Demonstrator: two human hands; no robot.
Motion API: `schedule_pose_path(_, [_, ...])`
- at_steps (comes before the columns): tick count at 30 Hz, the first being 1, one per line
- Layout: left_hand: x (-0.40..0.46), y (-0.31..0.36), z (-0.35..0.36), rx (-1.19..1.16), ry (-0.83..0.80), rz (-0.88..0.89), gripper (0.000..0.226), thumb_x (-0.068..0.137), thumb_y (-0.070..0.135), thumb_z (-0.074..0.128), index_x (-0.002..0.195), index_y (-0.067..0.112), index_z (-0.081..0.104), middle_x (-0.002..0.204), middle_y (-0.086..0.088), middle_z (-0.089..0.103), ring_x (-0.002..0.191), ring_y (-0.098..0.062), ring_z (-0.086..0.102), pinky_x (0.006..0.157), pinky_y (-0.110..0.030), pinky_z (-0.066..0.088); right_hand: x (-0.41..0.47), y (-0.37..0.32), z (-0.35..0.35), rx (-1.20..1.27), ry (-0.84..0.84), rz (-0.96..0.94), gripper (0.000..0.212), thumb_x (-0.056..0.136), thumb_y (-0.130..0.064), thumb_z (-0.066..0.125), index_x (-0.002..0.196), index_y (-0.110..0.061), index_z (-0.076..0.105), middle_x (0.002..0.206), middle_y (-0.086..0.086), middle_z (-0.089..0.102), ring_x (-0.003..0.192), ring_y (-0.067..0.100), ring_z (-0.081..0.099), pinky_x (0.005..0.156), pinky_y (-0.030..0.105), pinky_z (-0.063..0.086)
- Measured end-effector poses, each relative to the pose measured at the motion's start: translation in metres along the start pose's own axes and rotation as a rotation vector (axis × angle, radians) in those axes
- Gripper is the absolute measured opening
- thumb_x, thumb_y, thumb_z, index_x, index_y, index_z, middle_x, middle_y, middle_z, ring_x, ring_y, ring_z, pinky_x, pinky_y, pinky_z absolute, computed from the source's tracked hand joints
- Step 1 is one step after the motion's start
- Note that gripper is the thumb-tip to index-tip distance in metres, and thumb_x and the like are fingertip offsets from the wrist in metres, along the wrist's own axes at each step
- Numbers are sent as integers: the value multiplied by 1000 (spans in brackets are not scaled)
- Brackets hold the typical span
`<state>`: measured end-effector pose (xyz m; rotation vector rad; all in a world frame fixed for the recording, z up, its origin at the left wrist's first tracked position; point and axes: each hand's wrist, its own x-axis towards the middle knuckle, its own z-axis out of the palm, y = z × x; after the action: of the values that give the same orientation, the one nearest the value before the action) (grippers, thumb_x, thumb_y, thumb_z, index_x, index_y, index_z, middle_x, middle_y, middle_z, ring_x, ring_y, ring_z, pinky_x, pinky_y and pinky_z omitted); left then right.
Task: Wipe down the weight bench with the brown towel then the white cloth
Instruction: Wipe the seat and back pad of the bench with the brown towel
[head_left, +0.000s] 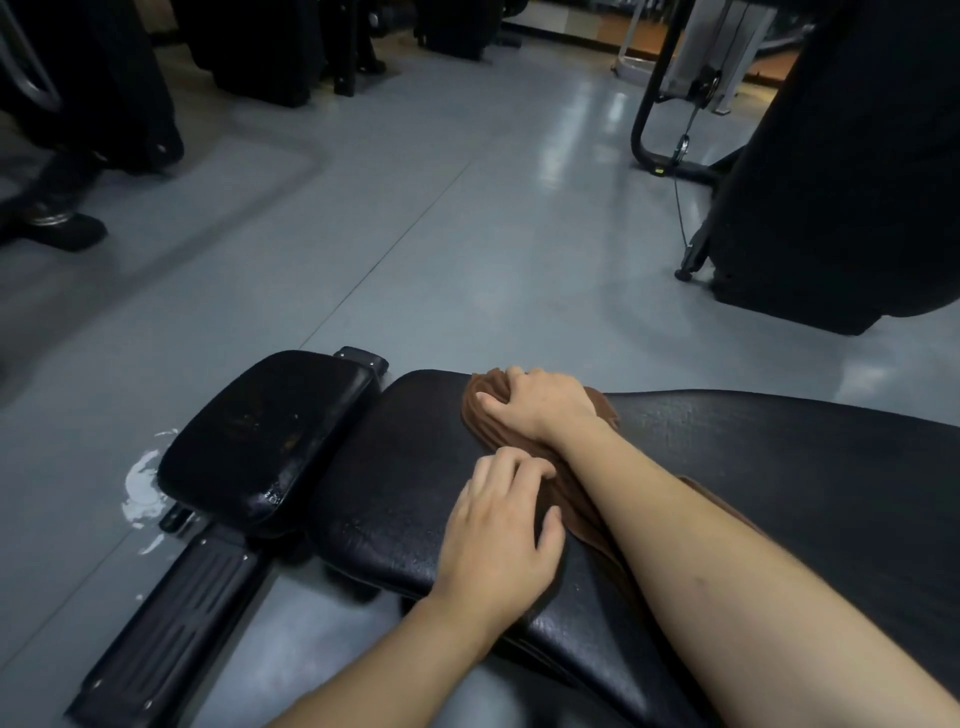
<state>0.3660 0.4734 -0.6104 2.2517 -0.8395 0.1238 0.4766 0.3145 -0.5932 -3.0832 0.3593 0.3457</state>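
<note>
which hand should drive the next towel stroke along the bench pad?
Right. The right hand already grips the bunched brown towel on the bench pad. The left hand only touches the towel's trailing part with its fingertips.

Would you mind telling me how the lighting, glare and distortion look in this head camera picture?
Head view: dim overall; ceiling lights glare in streaks on the grey floor; the wide lens bows the weight bench and far machines; the left edge is smeared with blur; the brown towel and both hands, right hand and left hand, are sharp.
</note>
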Motion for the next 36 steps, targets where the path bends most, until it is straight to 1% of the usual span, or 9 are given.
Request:
schedule_pose_path(5, [-5, -28, -12, 146, -16, 52, 30, 88, 35, 51, 116, 26, 56, 113, 8, 51, 105, -16, 50, 89, -30, 44, 16, -29, 3, 16, -20, -30, 71, 95, -72, 30, 134, -15, 47, 127, 14, 59, 115, 35, 58, 85, 43, 43])
schedule_pose_path(10, [-8, -46, -14, 145, 29, -64, 35, 88, 38, 50, 119, 24, 57, 116, 6, 52, 106, -17, 50, 90, -33, 43, 33, -69, 5, 20, -37, -80, 75, 93, -74, 32, 141, -18, 44, 133, 15, 53, 118, 36, 56, 90, 45, 44])
schedule_pose_path(14, [-3, -48, -13, 168, 49, -120, 32, 86, 39, 48, 113, 23, 56, 114, 5, 51, 104, -19, 49, 89, -34, 42, 38, -81, 5, 13, -39, -95, 77, 92, -76, 33, 144, -20, 42, 133, 16, 52, 119, 37, 56, 94, 45, 45])
schedule_pose_path(17, [0, -45, -11, 196, 46, -126, 31, 86, 39, 47, 111, 23, 55, 112, 4, 50, 103, -20, 49, 90, -35, 43, 36, -76, 6, 14, -43, -95, 77, 91, -77, 33, 144, -21, 42, 134, 15, 52, 120, 36, 56, 95, 46, 46])
schedule_pose_path(20, [-1, -46, -10, 188, 44, -135, 33, 87, 41, 47, 114, 24, 56, 113, 5, 50, 105, -19, 50, 91, -35, 43, 32, -67, 2, 38, -60, -88, 78, 91, -79, 33, 143, -22, 43, 135, 13, 54, 122, 35, 55, 95, 46, 44])
schedule_pose_path(24, [-4, -46, -10, 184, 57, -132, 33, 88, 41, 47, 116, 26, 57, 115, 8, 50, 106, -16, 49, 92, -31, 41, 21, -38, -2, 32, -65, -29, 76, 90, -81, 30, 132, -22, 50, 129, 9, 62, 121, 31, 57, 91, 43, 42])
schedule_pose_path(29, [-5, -45, -10, 170, 67, -135, 32, 90, 42, 45, 116, 27, 56, 115, 9, 48, 107, -15, 49, 95, -32, 41, -2, 11, -6, 9, -31, 75, 74, 90, -81, 27, 123, -22, 57, 123, 12, 66, 118, 33, 59, 91, 43, 42])
schedule_pose_path(33, [-6, -42, -10, 153, 75, -143, 30, 90, 42, 45, 114, 26, 55, 114, 8, 48, 108, -15, 49, 95, -34, 42, -6, 14, -5, 11, -13, 81, 71, 92, -78, 26, 127, -23, 55, 121, 11, 66, 115, 34, 60, 86, 42, 41])
schedule_pose_path(36, [-5, -41, -11, 124, 88, -151, 29, 91, 42, 47, 113, 25, 54, 113, 9, 48, 107, -15, 48, 94, -35, 43, 3, 5, -3, 42, -33, 57, 70, 93, -76, 27, 129, -22, 54, 125, 10, 65, 117, 33, 59, 89, 42, 43])
